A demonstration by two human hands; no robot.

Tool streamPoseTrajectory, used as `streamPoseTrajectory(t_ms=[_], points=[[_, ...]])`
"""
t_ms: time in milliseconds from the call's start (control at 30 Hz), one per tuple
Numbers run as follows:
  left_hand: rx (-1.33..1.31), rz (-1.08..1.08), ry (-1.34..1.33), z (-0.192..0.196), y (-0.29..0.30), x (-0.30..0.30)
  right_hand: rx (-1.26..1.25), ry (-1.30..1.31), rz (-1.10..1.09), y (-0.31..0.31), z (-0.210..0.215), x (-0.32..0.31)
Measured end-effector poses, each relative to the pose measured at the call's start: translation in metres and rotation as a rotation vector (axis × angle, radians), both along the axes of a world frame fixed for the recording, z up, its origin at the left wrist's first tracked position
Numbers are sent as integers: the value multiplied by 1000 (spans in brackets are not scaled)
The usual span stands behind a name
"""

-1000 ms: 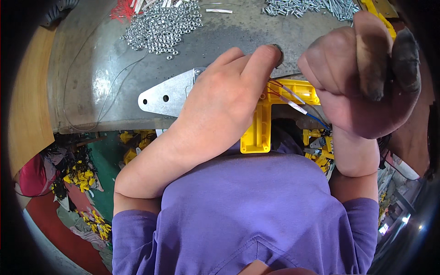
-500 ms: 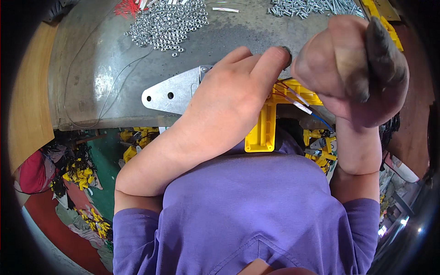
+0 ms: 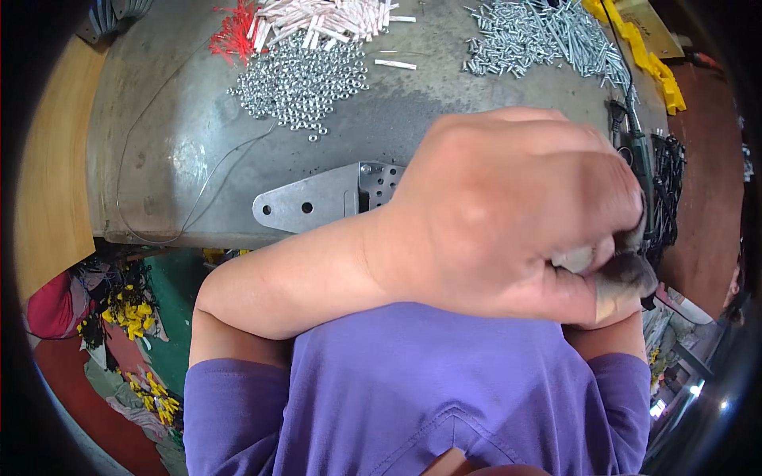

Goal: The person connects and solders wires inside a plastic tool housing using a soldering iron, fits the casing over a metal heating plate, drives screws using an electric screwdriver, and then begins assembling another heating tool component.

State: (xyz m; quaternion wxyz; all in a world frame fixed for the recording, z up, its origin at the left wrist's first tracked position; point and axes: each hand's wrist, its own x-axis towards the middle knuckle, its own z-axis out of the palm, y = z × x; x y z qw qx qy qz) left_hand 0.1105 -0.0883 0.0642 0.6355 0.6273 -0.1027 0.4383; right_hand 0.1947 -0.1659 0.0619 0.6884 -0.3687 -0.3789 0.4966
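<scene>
The left hand (image 3: 500, 214) curls before the mostly hidden right hand (image 3: 627, 278) — what, if anything, either grips cannot be told. The metal bracket (image 3: 313, 202) lies partly behind the left hand; nuts (image 3: 298, 87) and screws (image 3: 540, 40) sit heaped beyond, probably for easy reach.

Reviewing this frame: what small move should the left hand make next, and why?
Probably draw the left hand a little leftward, toward the tapered silver metal bracket, to steady it. The curled fingers sit well to the right of the bracket's visible part, and the hand hides whatever lies directly behind it. What the grip holds, if anything, cannot be seen.
</scene>
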Motion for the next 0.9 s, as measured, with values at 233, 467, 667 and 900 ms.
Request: streamPoseTrajectory(t_ms=[233, 467, 667, 900], points=[[100, -152, 106, -2, 21, 8, -29, 44, -171, -16, 3, -19], [353, -66, 328, -16, 52, -40, 86, -73, -189, -2, 37, 9], [1009, 178, 457, -38, 45, -62, -409, -1412, -582, 21, 9, 97], [854, 126, 417, -46, 47, -63, -287, -1299, -185, -42, 26, -14]])
